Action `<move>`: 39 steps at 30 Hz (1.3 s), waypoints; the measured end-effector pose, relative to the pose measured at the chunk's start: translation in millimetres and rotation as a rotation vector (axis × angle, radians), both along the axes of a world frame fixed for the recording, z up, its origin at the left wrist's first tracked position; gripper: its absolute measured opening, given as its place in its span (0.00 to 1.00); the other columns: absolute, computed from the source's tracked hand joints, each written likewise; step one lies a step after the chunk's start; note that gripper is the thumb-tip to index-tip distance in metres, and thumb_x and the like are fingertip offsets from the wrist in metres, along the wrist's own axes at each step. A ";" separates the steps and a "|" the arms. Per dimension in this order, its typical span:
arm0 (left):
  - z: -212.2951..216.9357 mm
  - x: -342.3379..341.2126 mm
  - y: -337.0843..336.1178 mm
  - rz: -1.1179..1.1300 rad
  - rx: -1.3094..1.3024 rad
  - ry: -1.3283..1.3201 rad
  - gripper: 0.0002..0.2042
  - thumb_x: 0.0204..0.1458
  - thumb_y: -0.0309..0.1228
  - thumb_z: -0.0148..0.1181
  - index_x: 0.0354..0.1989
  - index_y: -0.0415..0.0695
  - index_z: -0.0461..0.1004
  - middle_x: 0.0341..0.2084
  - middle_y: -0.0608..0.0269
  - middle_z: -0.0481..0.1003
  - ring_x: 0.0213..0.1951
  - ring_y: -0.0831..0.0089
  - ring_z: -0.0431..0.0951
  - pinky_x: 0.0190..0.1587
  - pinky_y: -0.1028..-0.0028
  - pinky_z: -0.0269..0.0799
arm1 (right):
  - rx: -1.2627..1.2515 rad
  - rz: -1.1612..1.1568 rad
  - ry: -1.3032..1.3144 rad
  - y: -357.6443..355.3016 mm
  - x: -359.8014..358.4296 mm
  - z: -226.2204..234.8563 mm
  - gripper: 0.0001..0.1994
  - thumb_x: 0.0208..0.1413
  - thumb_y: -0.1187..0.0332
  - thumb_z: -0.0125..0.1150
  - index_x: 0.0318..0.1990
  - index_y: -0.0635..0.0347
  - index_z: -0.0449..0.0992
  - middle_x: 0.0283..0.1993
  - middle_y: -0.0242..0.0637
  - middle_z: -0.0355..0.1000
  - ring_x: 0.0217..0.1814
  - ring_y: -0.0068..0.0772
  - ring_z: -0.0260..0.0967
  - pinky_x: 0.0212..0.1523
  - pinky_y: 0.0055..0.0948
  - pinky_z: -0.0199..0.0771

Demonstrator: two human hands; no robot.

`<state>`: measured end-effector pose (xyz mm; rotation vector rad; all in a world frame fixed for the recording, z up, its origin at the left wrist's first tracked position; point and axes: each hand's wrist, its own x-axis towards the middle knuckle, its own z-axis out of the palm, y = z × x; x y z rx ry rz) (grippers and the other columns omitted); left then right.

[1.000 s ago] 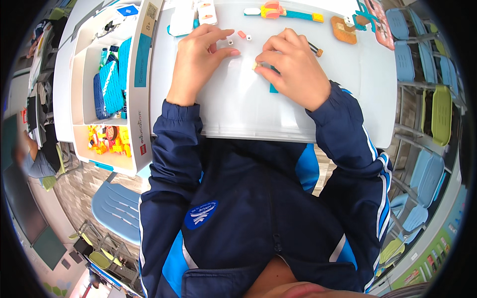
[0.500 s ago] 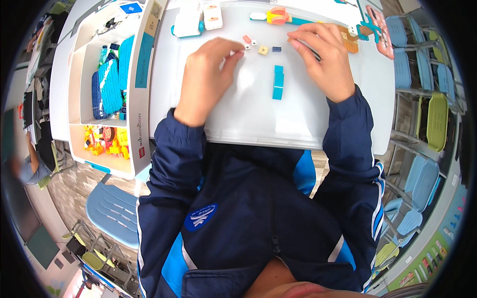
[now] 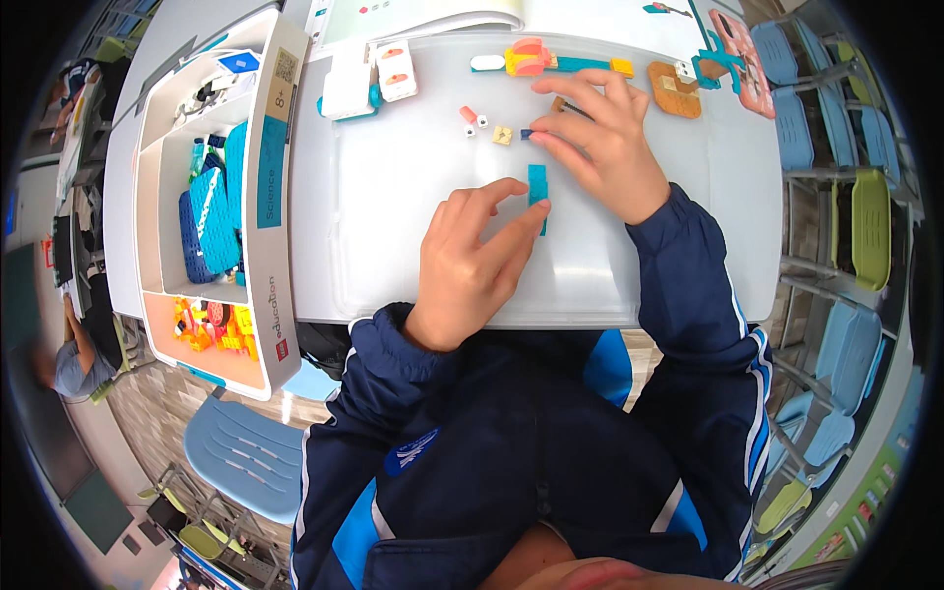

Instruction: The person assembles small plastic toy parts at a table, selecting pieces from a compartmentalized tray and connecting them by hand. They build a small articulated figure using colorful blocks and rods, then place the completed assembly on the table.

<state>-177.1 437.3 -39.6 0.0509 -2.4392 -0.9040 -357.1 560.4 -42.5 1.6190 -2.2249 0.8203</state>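
Taking the teal beam (image 3: 538,187) lying flat on the white desk (image 3: 393,216) as the landmark: far to its left an open white sorting box (image 3: 211,192) rests on the desk's left edge, its side panel carrying a teal label strip and a small square code mark, with white, blue and teal parts in the upper trays and orange and yellow ones in the lowest tray. Up and left of the beam stand two small white blocks (image 3: 369,79), one with teal beneath it. The left hand (image 3: 472,261) comes in from below the beam, fingers loosely bent, its fingertips touching the beam's left side and lower end without closing around it. Just above the beam lie a small orange piece (image 3: 469,116), a tan square piece (image 3: 502,135) and a tiny dark blue piece (image 3: 526,134). The right hand (image 3: 600,138) lies right of the beam, fingers extended, fingertips at the dark blue piece; whether it pinches it I cannot tell. Above that hand sits a pink, orange and teal assembly (image 3: 551,62). Further right are an orange plate (image 3: 675,88) and a pink panel (image 3: 737,44). Beyond the desk's right edge stand blue chairs (image 3: 816,128) and green ones.
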 end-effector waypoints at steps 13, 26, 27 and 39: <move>-7.4 0.3 1.7 -0.023 -0.045 -0.026 0.17 0.42 0.19 0.71 0.43 0.45 0.84 0.34 0.65 0.76 0.33 0.66 0.72 0.35 0.68 0.69 | 0.047 0.137 -0.337 18.1 14.6 12.7 0.03 0.51 0.70 0.69 0.31 0.56 0.81 0.45 0.25 0.77 0.56 0.35 0.64 0.57 0.38 0.54; -7.6 -1.8 0.3 -0.007 0.005 -0.095 0.17 0.47 0.24 0.71 0.47 0.44 0.81 0.39 0.65 0.78 0.39 0.64 0.74 0.42 0.68 0.66 | 0.134 0.174 -0.142 24.8 22.1 19.8 0.07 0.47 0.81 0.65 0.36 0.63 0.81 0.44 0.32 0.75 0.51 0.39 0.67 0.50 0.37 0.64; -3.9 -2.4 2.1 0.014 0.038 -0.124 0.17 0.47 0.24 0.71 0.48 0.44 0.80 0.39 0.65 0.79 0.40 0.64 0.75 0.43 0.67 0.66 | 0.152 0.175 -0.149 25.0 24.7 21.1 0.09 0.47 0.82 0.65 0.37 0.64 0.81 0.45 0.34 0.75 0.50 0.41 0.67 0.51 0.36 0.65; -3.1 -1.9 -0.1 -0.033 -0.031 -0.202 0.24 0.50 0.26 0.69 0.58 0.39 0.75 0.41 0.60 0.73 0.41 0.65 0.72 0.45 0.67 0.65 | 0.079 0.213 -0.323 36.4 27.1 8.4 0.19 0.47 0.86 0.61 0.49 0.71 0.78 0.52 0.44 0.75 0.47 0.44 0.70 0.48 0.34 0.73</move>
